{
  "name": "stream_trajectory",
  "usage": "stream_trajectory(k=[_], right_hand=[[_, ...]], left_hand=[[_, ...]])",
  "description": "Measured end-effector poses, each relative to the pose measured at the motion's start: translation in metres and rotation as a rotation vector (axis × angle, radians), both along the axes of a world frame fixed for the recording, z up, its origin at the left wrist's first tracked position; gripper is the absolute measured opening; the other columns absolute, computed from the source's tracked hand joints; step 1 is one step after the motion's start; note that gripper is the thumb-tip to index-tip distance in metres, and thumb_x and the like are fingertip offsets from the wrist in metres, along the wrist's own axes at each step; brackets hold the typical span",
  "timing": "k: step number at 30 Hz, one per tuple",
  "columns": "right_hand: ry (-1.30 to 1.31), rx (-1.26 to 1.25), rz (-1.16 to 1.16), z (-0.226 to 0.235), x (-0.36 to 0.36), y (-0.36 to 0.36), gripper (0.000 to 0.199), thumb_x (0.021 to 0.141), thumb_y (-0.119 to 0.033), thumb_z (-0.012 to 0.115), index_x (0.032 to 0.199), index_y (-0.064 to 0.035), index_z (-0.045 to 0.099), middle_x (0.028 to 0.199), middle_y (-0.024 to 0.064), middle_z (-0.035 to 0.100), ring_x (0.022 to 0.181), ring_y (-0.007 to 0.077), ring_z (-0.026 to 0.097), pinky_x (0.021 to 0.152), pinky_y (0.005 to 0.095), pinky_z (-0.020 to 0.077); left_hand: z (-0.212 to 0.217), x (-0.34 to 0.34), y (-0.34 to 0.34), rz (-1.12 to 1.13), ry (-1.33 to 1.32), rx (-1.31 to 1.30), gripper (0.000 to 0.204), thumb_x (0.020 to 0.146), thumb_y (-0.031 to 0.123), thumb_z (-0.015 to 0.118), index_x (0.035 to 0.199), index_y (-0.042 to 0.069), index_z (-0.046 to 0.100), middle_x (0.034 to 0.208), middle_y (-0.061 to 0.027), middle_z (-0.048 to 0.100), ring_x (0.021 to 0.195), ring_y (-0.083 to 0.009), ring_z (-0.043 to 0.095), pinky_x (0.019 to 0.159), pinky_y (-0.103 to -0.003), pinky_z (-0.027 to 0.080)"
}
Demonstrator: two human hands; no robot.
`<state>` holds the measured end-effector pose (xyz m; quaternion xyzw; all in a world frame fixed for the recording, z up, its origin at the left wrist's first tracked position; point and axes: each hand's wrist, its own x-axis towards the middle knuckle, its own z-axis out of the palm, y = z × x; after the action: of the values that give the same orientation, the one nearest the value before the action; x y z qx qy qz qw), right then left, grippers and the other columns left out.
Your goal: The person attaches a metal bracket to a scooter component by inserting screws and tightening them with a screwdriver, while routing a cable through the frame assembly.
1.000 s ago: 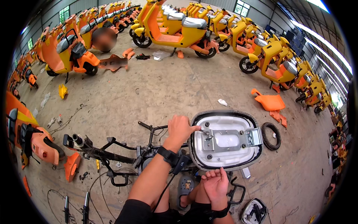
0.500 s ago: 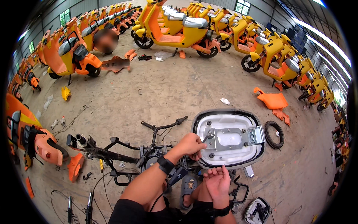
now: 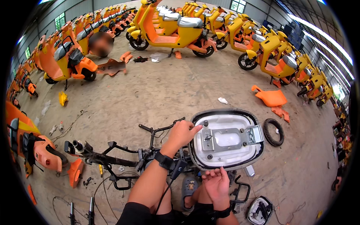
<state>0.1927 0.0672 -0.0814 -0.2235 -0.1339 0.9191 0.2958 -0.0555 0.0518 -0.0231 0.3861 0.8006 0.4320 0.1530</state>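
A scooter seat (image 3: 252,159) lies underside up in front of me, its white shell framed by a dark rim. A metal bracket (image 3: 212,144) crosses the shell, with a hinge plate (image 3: 256,135) at its right end and several black rubber stubs around it. My left hand (image 3: 182,134) is closed at the seat's far left rim, thumb lying over the edge; its other fingers are partly hidden. Below the near rim, my right hand (image 3: 216,184) is turned palm up, fingers loosely bent and apart, nothing visible in it. Its fingertips are close to the rim; contact is unclear.
A stripped black scooter frame (image 3: 123,160) lies to the left, handlebar (image 3: 162,129) beyond it. At the right are a tyre (image 3: 274,132) and an orange body panel (image 3: 270,97). A smaller seat-like shell (image 3: 258,212) sits at the lower right. Yellow-orange scooters (image 3: 170,35) stand in rows behind.
My left hand has moved from the bracket's left end up and left to the seat's far left rim. My right hand has barely moved. The whole view has shifted slightly.
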Motion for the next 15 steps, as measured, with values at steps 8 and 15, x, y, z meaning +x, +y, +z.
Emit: stream_trajectory(k=[8, 15], right_hand=[[-0.084, 0.043, -0.013, 0.007, -0.003, -0.002, 0.032, 0.097, -0.033, 0.050, 0.077, -0.0102, 0.060, 0.073, 0.0034, 0.053, 0.086, 0.0237, 0.053, 0.081, 0.0404, 0.0396], [-0.072, 0.056, 0.001, 0.009, -0.004, -0.003, 0.032, 0.097, -0.033, 0.049, 0.078, -0.0099, 0.060, 0.073, 0.0036, 0.053, 0.086, 0.0237, 0.053, 0.081, 0.0402, 0.0395]], left_hand=[[0.015, 0.002, -0.003, -0.122, -0.031, -0.269, 0.061, 0.083, 0.053, 0.066, 0.055, -0.001, 0.065, 0.047, -0.0114, 0.059, 0.051, -0.0265, 0.064, 0.060, -0.037, 0.052], [0.004, 0.002, 0.007, 0.009, 0.242, -0.288, 0.056, 0.077, 0.056, 0.071, 0.070, -0.001, 0.070, 0.074, -0.0198, 0.068, 0.072, -0.0343, 0.068, 0.064, -0.040, 0.053]])
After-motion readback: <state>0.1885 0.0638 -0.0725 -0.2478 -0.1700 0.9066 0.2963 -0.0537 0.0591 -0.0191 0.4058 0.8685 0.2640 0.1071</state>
